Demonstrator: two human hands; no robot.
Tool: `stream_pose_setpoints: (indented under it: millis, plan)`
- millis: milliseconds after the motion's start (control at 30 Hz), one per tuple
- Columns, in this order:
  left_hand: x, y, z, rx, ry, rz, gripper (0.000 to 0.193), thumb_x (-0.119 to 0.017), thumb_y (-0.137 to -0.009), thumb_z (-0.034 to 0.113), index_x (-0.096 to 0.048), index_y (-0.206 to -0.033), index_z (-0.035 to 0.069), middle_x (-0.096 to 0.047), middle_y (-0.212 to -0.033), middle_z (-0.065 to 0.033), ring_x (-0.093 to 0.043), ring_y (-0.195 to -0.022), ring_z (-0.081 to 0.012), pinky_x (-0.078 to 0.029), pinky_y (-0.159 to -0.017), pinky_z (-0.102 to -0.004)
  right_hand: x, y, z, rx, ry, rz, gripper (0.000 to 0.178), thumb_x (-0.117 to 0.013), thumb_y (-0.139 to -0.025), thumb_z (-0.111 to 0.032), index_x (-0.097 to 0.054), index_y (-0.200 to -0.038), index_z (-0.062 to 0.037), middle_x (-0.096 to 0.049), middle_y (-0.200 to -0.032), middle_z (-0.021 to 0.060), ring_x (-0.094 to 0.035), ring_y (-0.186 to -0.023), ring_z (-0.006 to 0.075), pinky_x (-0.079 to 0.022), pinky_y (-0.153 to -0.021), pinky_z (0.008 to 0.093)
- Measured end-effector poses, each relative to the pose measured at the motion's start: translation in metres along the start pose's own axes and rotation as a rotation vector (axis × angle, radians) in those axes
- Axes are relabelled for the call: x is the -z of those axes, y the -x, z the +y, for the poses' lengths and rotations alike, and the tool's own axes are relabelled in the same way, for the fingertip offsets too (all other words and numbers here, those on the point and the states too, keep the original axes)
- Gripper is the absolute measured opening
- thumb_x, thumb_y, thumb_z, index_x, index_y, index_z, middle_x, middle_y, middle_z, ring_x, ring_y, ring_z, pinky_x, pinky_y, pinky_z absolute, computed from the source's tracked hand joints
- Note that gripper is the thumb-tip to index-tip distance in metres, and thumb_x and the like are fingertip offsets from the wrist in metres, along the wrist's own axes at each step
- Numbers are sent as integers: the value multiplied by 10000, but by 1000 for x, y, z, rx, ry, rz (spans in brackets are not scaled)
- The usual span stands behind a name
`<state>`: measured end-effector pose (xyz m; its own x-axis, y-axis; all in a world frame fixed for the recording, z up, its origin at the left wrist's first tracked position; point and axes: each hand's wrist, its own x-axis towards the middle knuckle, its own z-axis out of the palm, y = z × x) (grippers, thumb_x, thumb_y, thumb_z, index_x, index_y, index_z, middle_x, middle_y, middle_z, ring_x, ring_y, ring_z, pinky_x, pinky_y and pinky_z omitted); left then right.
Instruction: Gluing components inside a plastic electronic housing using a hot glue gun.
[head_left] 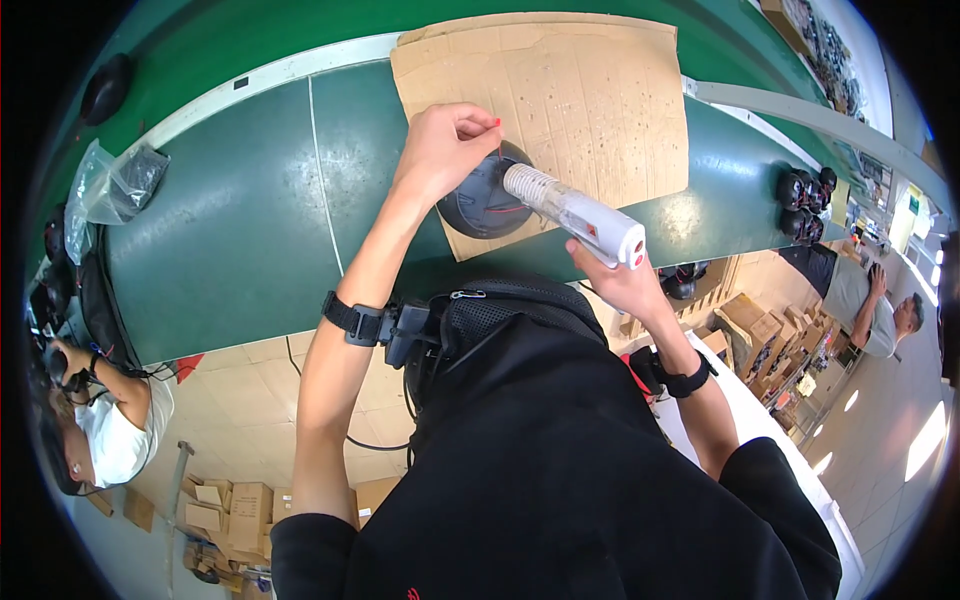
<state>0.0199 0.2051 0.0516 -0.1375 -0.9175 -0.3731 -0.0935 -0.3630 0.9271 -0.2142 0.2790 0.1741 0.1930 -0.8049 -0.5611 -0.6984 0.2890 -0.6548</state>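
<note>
In my right hand (625, 283) is a white heat gun (590, 220), its fingers closed round the handle. The ribbed nozzle points left and away from me, close over a black dome-shaped part (470, 210). That part rests at the near left of a cardboard sheet (590, 90), with thin red wire (508, 210) showing on its upper face. My left hand (450, 140) is above the part's far side. Its thumb and forefinger pinch a thin wire with a red end (497, 123).
The green bench (220, 230) runs left to right. On its left lies a clear plastic bag (120, 185); several black round parts (802, 200) are grouped at the far right. People sit at the left (115, 430) and right (868, 305). Cardboard boxes (245, 520) stand behind me.
</note>
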Motion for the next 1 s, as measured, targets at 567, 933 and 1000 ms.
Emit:
stream_pose_setpoints:
  millis: [567,933,1000]
  plan:
    - [-35,95,-2,-239,-769,-92,288,-690,-892,243,-682,-1126,76,-693,-727,-130,-685,-657,-328,-547,-596,-438,4,-2,16,-72,-313,-36,351,-655,-942,-110,-606,-1268,11,-717,-936,65,-674,-798,115,-558,-529,255]
    - [-36,123,-37,-617,-499,261,284,-734,-618,17,-696,-897,-12,-574,-816,-69,-582,-668,-179,-502,-517,-284,35,13,30,-119,-106,-232,340,-669,-905,-76,-656,-1238,-8,-743,-1061,111,-726,-899,242,-540,-759,321]
    - [-33,127,-37,-623,-477,266,313,-731,-567,9,-701,-875,-39,-615,-842,-103,-625,-708,-220,-534,-563,-290,45,19,29,-165,279,-347,330,-724,-841,-163,-697,-1139,-25,-730,-1002,120,-713,-876,303,-536,-769,354]
